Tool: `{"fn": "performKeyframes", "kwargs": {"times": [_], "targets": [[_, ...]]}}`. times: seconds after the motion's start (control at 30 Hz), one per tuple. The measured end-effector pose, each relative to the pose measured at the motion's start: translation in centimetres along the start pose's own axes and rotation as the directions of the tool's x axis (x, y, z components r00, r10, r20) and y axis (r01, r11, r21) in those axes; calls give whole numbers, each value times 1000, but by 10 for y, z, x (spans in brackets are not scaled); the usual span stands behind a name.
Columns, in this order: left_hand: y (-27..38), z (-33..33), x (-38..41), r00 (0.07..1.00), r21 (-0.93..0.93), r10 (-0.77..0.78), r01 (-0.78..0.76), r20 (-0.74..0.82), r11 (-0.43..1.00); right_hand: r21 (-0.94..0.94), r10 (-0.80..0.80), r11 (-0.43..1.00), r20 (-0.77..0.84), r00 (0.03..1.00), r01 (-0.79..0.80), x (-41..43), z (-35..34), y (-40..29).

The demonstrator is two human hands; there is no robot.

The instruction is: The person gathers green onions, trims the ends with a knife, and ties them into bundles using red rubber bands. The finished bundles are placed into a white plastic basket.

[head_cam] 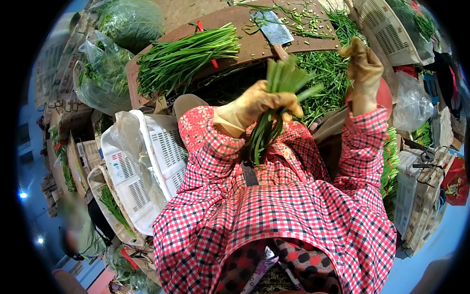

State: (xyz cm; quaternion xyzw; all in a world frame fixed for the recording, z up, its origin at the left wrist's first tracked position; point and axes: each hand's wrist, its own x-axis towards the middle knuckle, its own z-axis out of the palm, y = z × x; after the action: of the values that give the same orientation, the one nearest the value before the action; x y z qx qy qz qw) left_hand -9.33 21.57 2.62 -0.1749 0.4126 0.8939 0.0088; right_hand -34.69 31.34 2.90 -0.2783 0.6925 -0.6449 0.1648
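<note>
My left hand (257,104), in a stained yellowish rubber glove, grips a bunch of green chives (288,75) in front of my chest. Their pale, blurred stalk ends point up, and darker leaves hang below my fist. My right hand (365,68), gloved alike, is raised at the right with its fingers bent; whether something thin is between them, I cannot tell. Beyond my hands, a cleaver (273,27) lies on a brown board (253,49), its wooden handle pointing towards me. Left of it on the board rests a large bundle of chives (191,55), with red tape showing.
Cut stalk pieces (306,22) litter the board's far right. Loose green leaves (323,79) are heaped below its right side. White plastic crates (136,172) stand at my left, near filled plastic bags (104,73). Another crate (389,31) is at upper right. A person (86,229) is at lower left.
</note>
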Motion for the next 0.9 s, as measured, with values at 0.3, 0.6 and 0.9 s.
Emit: {"fn": "performKeyframes", "kwargs": {"times": [0.3, 0.6, 0.9], "targets": [[15, -55, -9, 904, -444, 428, -388, -11, 808, 18, 57, 995, 698, 713, -96, -54, 25, 8], [31, -99, -29, 887, -691, 462, -338, -7, 639, -388, 189, 884, 807, 559, 261, -88, 36, 38], [48, -104, -47, 847, -630, 510, -316, 149, 710, -488, -228, 540, 700, 677, 686, -38, -10, 45]]}}
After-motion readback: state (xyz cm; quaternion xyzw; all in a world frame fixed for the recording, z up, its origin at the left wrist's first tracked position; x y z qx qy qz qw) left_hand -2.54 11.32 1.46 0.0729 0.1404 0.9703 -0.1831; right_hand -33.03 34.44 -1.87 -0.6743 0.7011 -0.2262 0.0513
